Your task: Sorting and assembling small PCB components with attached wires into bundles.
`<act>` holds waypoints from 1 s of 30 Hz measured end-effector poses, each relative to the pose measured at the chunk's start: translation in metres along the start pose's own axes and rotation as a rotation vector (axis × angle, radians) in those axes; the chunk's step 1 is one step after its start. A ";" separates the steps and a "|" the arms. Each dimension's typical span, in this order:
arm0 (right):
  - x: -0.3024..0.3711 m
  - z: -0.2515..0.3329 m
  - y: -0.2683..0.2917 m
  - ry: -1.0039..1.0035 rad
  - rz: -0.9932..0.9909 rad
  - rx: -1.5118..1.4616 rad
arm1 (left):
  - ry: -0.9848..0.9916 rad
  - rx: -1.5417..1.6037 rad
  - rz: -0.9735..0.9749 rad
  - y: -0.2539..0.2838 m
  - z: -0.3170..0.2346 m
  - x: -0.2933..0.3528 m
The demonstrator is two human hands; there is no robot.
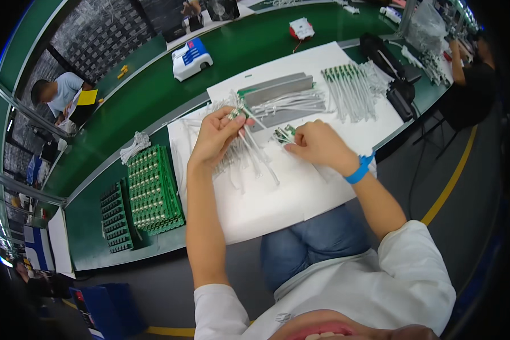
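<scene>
My left hand (215, 136) is closed, thumb and fingers pinching a small circuit board (236, 114) with white cables trailing from it. More white cables (246, 156) hang down beside that hand onto the white work sheet (266, 209). Closer to the middle, my right hand (324, 146) pinches another small green circuit board (283, 134) with white wires, low over the sheet. A blue wrist strap (361, 169) circles my right wrist. Beyond both hands, a grey metal tray (283, 89) holds a bundle of white cables (292, 103).
Stacked green circuit board panels (153, 190) and a black slotted rack (115, 215) lie at the left. A row of boards with cables (351, 93) is spread at right. Behind stand a blue-and-white device (191, 59) and a red-and-white one (301, 29). Other people work nearby.
</scene>
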State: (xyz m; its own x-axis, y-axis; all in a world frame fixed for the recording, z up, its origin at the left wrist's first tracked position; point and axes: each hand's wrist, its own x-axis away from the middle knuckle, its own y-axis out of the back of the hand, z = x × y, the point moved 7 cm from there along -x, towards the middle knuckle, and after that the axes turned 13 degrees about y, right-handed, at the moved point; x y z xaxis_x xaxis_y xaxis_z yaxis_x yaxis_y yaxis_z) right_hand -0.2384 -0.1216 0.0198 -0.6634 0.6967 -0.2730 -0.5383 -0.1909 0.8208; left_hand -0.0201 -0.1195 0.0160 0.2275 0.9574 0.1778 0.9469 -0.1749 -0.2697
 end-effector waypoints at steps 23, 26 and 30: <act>-0.047 0.042 0.016 0.284 -0.126 -0.273 | -0.012 -0.326 0.138 -0.036 0.012 -0.006; -0.052 0.026 0.011 0.214 0.026 -0.677 | -0.174 -0.276 0.219 -0.044 -0.002 -0.007; -0.047 0.030 -0.003 0.059 0.159 -1.051 | -0.198 -0.216 0.212 -0.045 -0.004 0.000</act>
State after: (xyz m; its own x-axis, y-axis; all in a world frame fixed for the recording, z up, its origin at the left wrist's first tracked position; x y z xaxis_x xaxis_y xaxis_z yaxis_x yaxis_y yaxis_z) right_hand -0.1897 -0.1332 0.0451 -0.7747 0.5819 -0.2476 -0.6029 -0.7977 0.0117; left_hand -0.0619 -0.1128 0.0320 0.3954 0.9170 -0.0530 0.9144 -0.3984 -0.0713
